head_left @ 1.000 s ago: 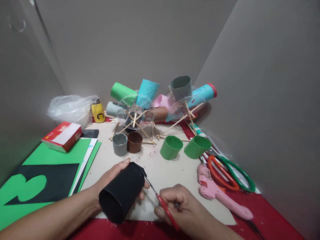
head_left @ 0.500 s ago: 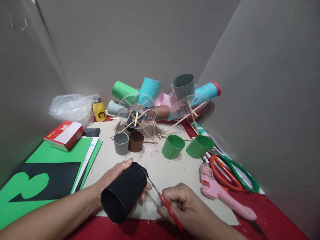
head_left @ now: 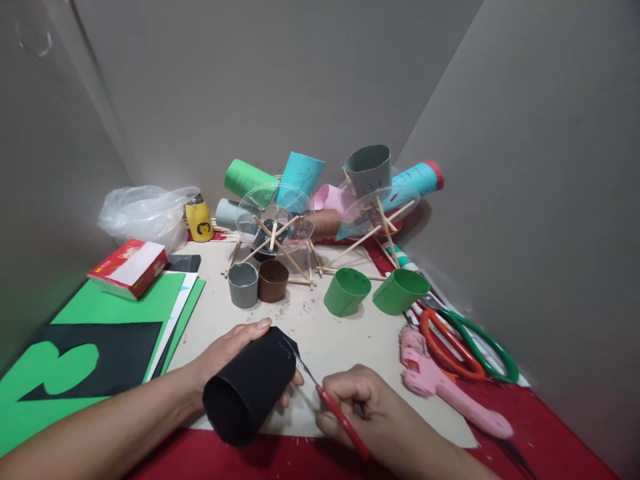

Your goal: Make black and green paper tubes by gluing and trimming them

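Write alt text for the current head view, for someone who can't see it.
A person's left hand holds a black tube while the right hand holds red-handled scissors at its far end. Beyond are a short gray cylinder, a brown cylinder and two green cylinders; a pink glue gun lies to the right.

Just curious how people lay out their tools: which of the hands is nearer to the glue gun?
Right. The right hand, gripping the red scissors, is left of the glue gun, with a gap between. The left hand, holding the black tube, is farther left.
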Motion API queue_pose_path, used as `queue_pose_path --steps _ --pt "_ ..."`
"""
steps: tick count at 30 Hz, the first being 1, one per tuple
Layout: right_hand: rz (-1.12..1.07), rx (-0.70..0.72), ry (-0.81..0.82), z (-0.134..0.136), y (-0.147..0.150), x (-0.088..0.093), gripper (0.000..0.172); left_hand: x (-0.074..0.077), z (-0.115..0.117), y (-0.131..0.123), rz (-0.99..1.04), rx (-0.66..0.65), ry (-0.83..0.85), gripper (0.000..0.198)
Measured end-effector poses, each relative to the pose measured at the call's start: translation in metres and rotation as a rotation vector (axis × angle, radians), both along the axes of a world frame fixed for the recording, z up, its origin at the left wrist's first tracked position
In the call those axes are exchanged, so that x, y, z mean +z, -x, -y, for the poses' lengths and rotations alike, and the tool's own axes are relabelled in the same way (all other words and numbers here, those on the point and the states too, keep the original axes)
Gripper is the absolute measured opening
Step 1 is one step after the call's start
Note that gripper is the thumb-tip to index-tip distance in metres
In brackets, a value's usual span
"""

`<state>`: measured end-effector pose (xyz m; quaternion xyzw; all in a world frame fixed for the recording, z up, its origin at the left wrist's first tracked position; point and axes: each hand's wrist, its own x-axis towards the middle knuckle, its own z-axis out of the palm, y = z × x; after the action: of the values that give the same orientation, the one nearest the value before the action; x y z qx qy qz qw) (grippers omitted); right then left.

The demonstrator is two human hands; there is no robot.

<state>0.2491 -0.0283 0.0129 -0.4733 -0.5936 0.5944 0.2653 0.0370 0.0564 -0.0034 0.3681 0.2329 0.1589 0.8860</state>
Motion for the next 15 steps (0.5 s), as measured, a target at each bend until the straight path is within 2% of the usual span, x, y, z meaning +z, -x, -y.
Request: queue_pose_path --steps 15 --pt "0.009 0.012 0.031 0.0 0.002 -0.001 0.039 0.016 0.006 0.001 -0.121 0.026 -0.068 0.061"
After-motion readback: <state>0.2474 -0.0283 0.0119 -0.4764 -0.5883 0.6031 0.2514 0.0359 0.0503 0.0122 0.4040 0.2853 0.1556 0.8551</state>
